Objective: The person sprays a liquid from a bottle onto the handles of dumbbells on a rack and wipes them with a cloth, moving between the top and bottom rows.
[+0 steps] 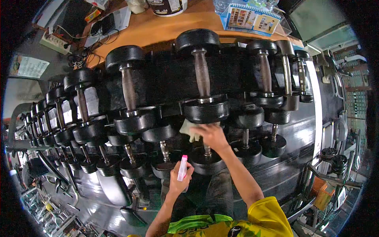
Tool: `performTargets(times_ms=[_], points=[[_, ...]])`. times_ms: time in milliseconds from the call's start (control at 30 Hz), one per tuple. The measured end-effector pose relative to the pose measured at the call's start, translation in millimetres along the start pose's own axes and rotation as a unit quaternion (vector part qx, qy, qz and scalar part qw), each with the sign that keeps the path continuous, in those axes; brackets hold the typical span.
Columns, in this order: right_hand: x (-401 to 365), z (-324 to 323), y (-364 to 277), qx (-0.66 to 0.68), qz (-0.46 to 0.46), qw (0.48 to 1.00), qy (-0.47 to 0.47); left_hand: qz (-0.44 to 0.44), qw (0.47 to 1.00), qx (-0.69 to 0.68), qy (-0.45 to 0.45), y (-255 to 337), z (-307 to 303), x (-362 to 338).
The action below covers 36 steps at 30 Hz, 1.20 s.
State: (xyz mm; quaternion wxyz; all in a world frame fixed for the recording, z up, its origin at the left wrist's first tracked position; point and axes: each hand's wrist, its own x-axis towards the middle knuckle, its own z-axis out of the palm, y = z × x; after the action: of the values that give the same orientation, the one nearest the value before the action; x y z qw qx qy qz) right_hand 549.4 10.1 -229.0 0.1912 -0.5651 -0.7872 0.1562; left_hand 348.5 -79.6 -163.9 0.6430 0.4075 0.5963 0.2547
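Two-handed: gripping spray bottle (182, 168) upright in curled left hand (179, 182). Pressing cloth (188, 132) onto dumbbell (205, 162) with right hand (212, 136), fingers spread for broad contact.

The cloth (188, 130) seems mostly hidden under the right hand (213, 136).

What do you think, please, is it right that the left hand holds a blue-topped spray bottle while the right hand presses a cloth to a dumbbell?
The head view shows the top is pink, not blue: the left hand holds a pink-topped spray bottle while the right hand presses a cloth to a dumbbell.
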Motion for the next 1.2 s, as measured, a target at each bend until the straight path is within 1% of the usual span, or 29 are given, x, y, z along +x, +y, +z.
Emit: performTargets(times_ms=[33, 67, 100, 133, 167, 200, 267, 400, 533, 633, 700, 733, 767, 833, 900, 1033, 1100, 1133, 1200], points=[[-4, 0, 6, -0.017, 0.061, 0.997, -0.042, 0.002, 1.000, -0.015, 0.010, -2, -2, -1], [0, 1, 15, -0.029, 0.187, 0.978, -0.087, 0.004, 0.999, -0.030, 0.021, -3, -4, -1], [5, 3, 27, -0.042, 0.308, 0.941, -0.130, 0.004, 0.999, -0.032, 0.021, -3, -7, -2], [-3, 11, 51, -0.016, 0.264, 0.964, -0.034, 0.008, 0.999, -0.026, 0.028, -2, -10, -3], [-11, 17, 72, 0.010, 0.216, 0.974, 0.063, 0.013, 0.999, -0.021, 0.035, -1, -13, -4], [-7, 17, 91, 0.031, 0.212, 0.973, 0.083, 0.012, 0.999, -0.024, 0.035, -2, -15, -5], [13, 18, 114, 0.061, 0.253, 0.965, 0.036, 0.018, 0.999, -0.027, 0.023, -3, -19, -6], [47, 23, 128, 0.066, 0.313, 0.943, -0.092, 0.028, 0.999, -0.021, 0.021, -6, -16, -9], [36, 5, 129, 0.109, 0.343, 0.911, -0.201, 0.005, 1.000, -0.024, 0.019, -6, -16, -10], [27, -21, 128, 0.144, 0.371, 0.875, -0.275, 0.012, 0.999, -0.034, 0.020, -10, -14, -9], [29, -33, 130, 0.147, 0.397, 0.853, -0.306, 0.025, 1.000, -0.009, 0.009, -11, -15, -7], [31, -36, 131, 0.143, 0.408, 0.846, -0.311, 0.025, 1.000, -0.009, 0.010, -11, -16, -6], [33, -35, 136, 0.127, 0.405, 0.857, -0.292, 0.023, 1.000, -0.014, 0.008, -10, -16, -6], [41, -22, 138, 0.096, 0.384, 0.891, -0.224, 0.023, 1.000, -0.018, 0.006, -10, -18, -4], [51, 0, 133, 0.080, 0.348, 0.917, -0.175, 0.025, 1.000, 0.013, -0.010, -11, -19, -4], [63, 40, 117, 0.052, 0.302, 0.937, -0.165, 0.005, 1.000, 0.024, 0.000, -7, -16, -5], [63, 45, 113, 0.046, 0.289, 0.941, -0.167, -0.028, 1.000, 0.008, 0.005, -4, -16, -7], [63, 47, 111, 0.042, 0.284, 0.943, -0.166, -0.027, 1.000, 0.009, 0.004, -5, -15, -7], [64, 46, 109, 0.046, 0.262, 0.951, -0.159, 0.006, 1.000, 0.025, 0.011, -10, -11, -8]])
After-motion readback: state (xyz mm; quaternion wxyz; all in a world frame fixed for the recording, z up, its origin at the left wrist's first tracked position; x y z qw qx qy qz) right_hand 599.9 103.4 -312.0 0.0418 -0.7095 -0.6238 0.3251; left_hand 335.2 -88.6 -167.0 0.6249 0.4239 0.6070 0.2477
